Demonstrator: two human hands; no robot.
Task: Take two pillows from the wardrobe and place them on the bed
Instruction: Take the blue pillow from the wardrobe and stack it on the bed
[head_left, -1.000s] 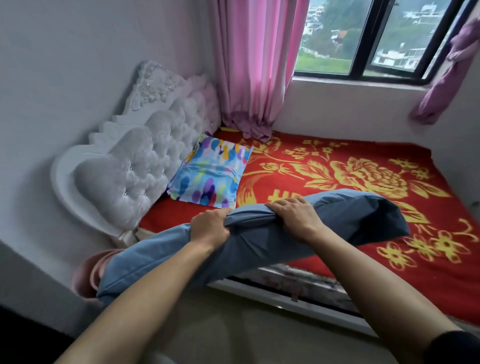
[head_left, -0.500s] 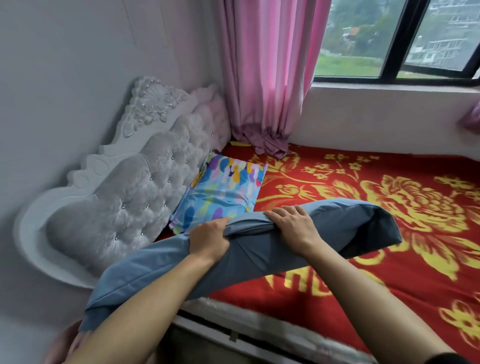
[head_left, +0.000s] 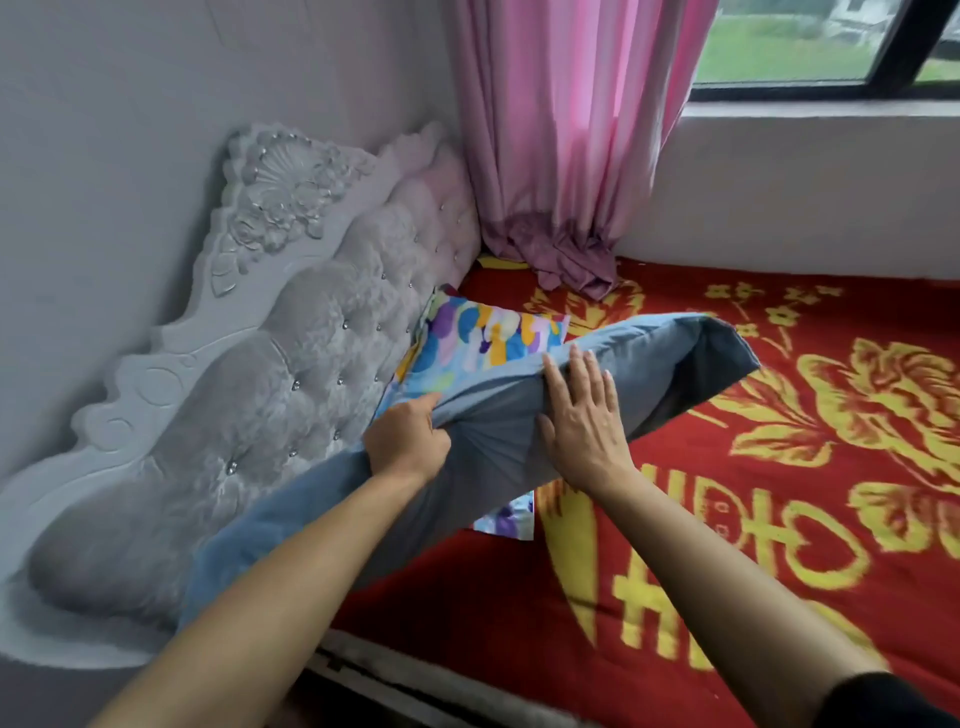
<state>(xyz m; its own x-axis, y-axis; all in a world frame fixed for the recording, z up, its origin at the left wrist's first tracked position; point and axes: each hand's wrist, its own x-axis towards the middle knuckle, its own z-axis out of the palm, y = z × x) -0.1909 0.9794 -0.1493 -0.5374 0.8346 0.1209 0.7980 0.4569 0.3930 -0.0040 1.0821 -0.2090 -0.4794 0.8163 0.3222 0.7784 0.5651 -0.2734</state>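
Note:
A long grey-blue pillow (head_left: 670, 364) stretches across the near corner of the bed (head_left: 779, 519), over a colourful patterned pillow (head_left: 483, 343) that lies against the headboard. My left hand (head_left: 408, 441) is clenched on a bunch of the grey-blue pillow's fabric. Beside it, my right hand (head_left: 584, 421) lies flat on the same pillow with fingers spread. The grey-blue pillow hides the lower part of the patterned pillow, whose corner peeks out below.
A white tufted headboard (head_left: 249, 374) runs along the left wall. A pink curtain (head_left: 561, 145) hangs into the bed's far corner, below a window (head_left: 810, 47). The bed carries a red blanket with yellow flowers.
I have come closer and carried the grey-blue pillow forward over the bed, across the patterned pillow. My right hand has gone from gripping it to lying flat with fingers spread.

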